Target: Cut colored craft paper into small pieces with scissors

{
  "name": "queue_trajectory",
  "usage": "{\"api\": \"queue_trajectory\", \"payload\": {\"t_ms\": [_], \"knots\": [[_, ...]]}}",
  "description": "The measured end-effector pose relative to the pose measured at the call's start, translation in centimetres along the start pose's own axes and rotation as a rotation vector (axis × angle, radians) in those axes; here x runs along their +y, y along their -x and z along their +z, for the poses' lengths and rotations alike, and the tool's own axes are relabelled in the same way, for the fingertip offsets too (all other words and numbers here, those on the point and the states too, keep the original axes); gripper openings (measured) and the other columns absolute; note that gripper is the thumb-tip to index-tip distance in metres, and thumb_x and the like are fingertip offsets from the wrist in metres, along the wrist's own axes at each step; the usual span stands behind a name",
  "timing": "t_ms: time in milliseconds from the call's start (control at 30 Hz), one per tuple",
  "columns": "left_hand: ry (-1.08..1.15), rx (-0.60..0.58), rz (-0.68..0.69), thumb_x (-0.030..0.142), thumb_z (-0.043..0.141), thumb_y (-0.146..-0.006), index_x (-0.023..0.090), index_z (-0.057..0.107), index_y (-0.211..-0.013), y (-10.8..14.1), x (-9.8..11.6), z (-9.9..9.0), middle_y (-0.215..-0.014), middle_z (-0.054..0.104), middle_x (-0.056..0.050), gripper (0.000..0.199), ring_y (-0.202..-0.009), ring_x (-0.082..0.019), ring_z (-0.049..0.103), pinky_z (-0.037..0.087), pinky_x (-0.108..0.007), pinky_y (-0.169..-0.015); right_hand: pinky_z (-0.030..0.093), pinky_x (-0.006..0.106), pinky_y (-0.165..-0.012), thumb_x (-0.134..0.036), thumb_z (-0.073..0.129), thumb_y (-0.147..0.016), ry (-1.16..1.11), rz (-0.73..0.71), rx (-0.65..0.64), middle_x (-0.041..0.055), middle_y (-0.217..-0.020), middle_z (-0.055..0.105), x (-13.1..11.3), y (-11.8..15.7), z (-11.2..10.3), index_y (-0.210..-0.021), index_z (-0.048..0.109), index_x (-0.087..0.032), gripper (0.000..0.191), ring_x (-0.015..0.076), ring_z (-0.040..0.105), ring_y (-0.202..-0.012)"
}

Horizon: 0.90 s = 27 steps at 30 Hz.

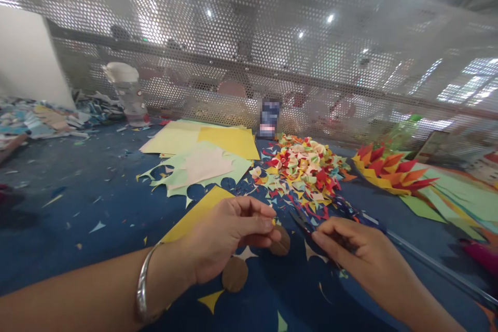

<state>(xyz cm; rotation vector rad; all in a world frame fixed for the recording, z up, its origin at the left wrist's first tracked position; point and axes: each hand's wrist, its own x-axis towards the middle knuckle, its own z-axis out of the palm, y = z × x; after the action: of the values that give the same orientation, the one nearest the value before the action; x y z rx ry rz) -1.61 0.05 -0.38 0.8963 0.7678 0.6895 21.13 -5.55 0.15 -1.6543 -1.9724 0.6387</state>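
Note:
My left hand (pixel 229 228), with a silver bangle at its wrist, is pinched closed. A tiny bit of yellow paper (pixel 273 221) shows at its thumb and index fingertips. Just under those fingertips is a round brown disc (pixel 281 243); whether the fingers touch it I cannot tell. A second brown disc (pixel 235 274) lies on the blue table below the hand. My right hand (pixel 348 249) is closed round dark scissors (pixel 300 220), whose blades point up and left; the handles are mostly hidden. A yellow sheet (pixel 200 210) lies behind my left hand.
Behind is a heap of small colored paper scraps (pixel 307 163). Cut-out green paper (pixel 175 176) and yellow sheets (pixel 229 140) lie left of it. A phone (pixel 270 118) and bottle (pixel 130 96) stand near the perforated metal screen (pixel 218 26). Red-orange folded paper points (pixel 392 168) are at right.

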Motion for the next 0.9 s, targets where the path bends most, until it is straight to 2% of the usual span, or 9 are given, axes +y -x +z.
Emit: {"api": "queue_trajectory", "payload": {"t_ms": [200,433,567,733,900], "knots": [[0.062,-0.052,-0.056,0.013,0.070,-0.073,0.011,0.063,-0.082,0.2,-0.2,0.3,-0.074,0.072,-0.007,0.012,-0.068,-0.012,0.067,0.050,-0.020,-0.068,0.040,0.020,-0.046,-0.043,0.050,-0.090,-0.112,0.016,0.111,-0.0040,-0.054,0.052,-0.2,0.5,0.3,-0.069,0.057,-0.021,0.031,0.0111,0.050,-0.048],[-0.029,-0.078,-0.070,0.019,0.067,-0.077,0.012,0.061,-0.086,-0.1,-0.4,-0.1,-0.074,0.072,-0.007,0.013,-0.067,-0.011,0.066,0.049,-0.020,-0.064,0.042,0.019,-0.046,-0.044,0.052,-0.089,-0.202,0.047,0.085,-0.0040,-0.055,0.053,-0.7,0.8,0.3,-0.069,0.057,-0.021,0.031,0.0100,0.051,-0.047],[-0.057,-0.064,-0.067,0.023,0.068,-0.078,0.014,0.059,-0.084,0.0,-0.3,-0.1,-0.075,0.072,-0.006,0.014,-0.067,-0.012,0.066,0.048,-0.020,-0.062,0.045,0.019,-0.045,-0.044,0.056,-0.086,-0.306,0.059,0.165,-0.0025,-0.056,0.057,-0.9,1.0,0.5,-0.070,0.059,-0.020,0.028,0.0109,0.055,-0.049],[-0.047,-0.065,-0.091,0.026,0.069,-0.078,0.015,0.059,-0.082,-0.1,-0.3,0.1,-0.075,0.071,-0.004,0.016,-0.068,-0.011,0.066,0.047,-0.019,-0.061,0.048,0.019,-0.045,-0.041,0.061,-0.085,-0.400,0.034,0.267,0.0004,-0.061,0.064,-1.0,1.3,0.8,-0.083,0.066,-0.020,0.021,0.0127,0.060,-0.054],[-0.046,-0.089,-0.081,0.028,0.068,-0.079,0.014,0.061,-0.078,-0.2,-0.6,0.2,-0.073,0.071,-0.004,0.016,-0.064,-0.009,0.063,0.047,-0.018,-0.061,0.051,0.020,-0.044,-0.035,0.063,-0.084,-0.360,-0.034,0.353,0.0009,-0.063,0.067,-1.0,1.7,1.3,-0.091,0.067,-0.022,0.015,0.0134,0.062,-0.052]]}}
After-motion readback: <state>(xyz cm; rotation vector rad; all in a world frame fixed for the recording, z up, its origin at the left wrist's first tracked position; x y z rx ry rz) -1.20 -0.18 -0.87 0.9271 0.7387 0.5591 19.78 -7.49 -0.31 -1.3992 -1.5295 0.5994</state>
